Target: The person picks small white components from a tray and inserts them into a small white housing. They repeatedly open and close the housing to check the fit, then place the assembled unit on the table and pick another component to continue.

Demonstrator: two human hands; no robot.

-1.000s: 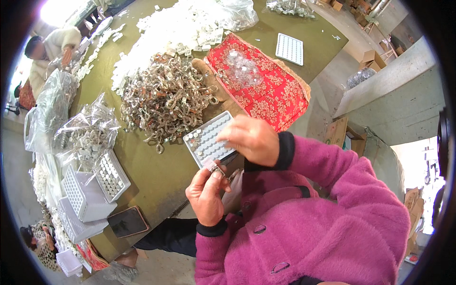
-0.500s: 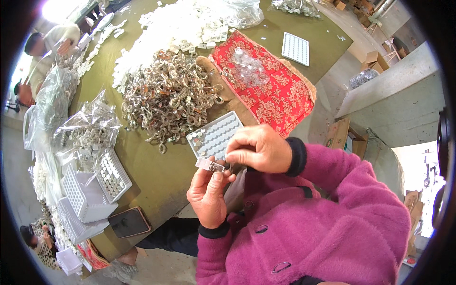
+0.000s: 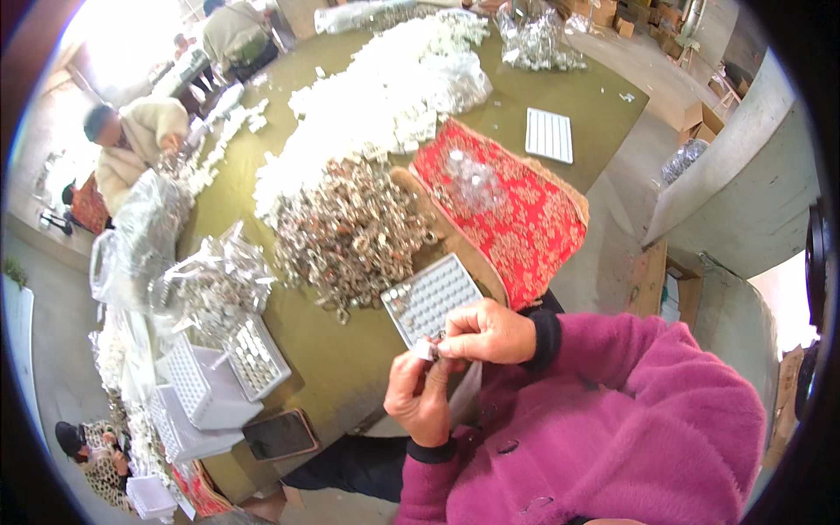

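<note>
My left hand (image 3: 420, 398) and my right hand (image 3: 486, 331) meet over the table's near edge and pinch one small white and metal part (image 3: 427, 350) between their fingertips. Both sleeves are magenta fleece. Just beyond the hands lies a white grid tray (image 3: 429, 296) with many small cells. Behind it rises a big heap of small metal parts (image 3: 350, 232), and farther back a long heap of white parts (image 3: 385, 96).
A red patterned cloth (image 3: 516, 210) holds clear plastic bits. Stacked white trays (image 3: 206, 385) and a dark phone (image 3: 280, 435) sit at the left front, with clear bags (image 3: 210, 280) of parts. Another white tray (image 3: 549, 134) lies far right. Other people (image 3: 131, 144) work at the far left.
My hands have come down from the grid tray toward my body, and the fingertips of both have closed together on the small part. My view has shifted slightly.
</note>
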